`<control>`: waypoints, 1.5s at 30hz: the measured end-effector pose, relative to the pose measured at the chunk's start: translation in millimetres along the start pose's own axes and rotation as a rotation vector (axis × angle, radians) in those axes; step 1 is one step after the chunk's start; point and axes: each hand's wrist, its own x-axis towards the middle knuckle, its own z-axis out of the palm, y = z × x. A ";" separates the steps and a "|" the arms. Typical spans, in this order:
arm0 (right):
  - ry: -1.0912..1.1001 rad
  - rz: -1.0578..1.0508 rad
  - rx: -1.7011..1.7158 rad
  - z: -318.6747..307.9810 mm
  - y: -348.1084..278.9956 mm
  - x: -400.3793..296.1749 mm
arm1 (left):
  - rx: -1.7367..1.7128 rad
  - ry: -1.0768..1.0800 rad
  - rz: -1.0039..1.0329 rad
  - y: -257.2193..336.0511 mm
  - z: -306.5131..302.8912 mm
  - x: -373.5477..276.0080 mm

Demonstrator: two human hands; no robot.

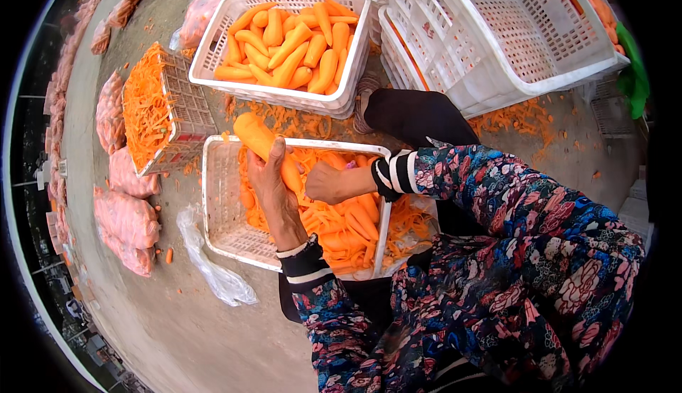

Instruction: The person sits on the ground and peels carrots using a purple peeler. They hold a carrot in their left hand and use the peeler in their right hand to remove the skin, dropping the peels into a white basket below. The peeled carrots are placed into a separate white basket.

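My left hand (273, 193) grips a thick carrot (256, 134) with a smooth bright orange surface, thumb along its side. The carrot slants over a white plastic crate (226, 254) in front of me. Close to the carrot's lower end is my right hand (329, 182), its fingers curled and mostly turned from view. A small pink-purple bit (350, 164) shows beside the right wrist; I cannot tell whether it belongs to something held. Inside the crate lie more carrots (362, 220) among orange peel strips (314, 217).
Beyond stands a white crate (200, 73) of smooth carrots. To its left, another crate (186, 100) is heaped with peelings (146, 111). Filled bags (128, 220) and a plastic sheet (213, 260) lie on the floor at left. Large crates (458, 36) stack at upper right, near my knee (415, 116).
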 end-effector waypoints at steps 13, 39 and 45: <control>0.617 0.455 0.902 -73.2 102.7 -42.3 | 0.925 -0.343 0.160 -190.9 -53.2 -13.7; 0.473 0.208 1.874 -44.6 65.6 -43.5 | -0.900 -0.121 0.009 -101.0 -183.3 -14.5; 0.349 0.182 2.365 -36.8 0.4 1.5 | -0.853 0.223 -0.100 -84.2 -166.2 -58.8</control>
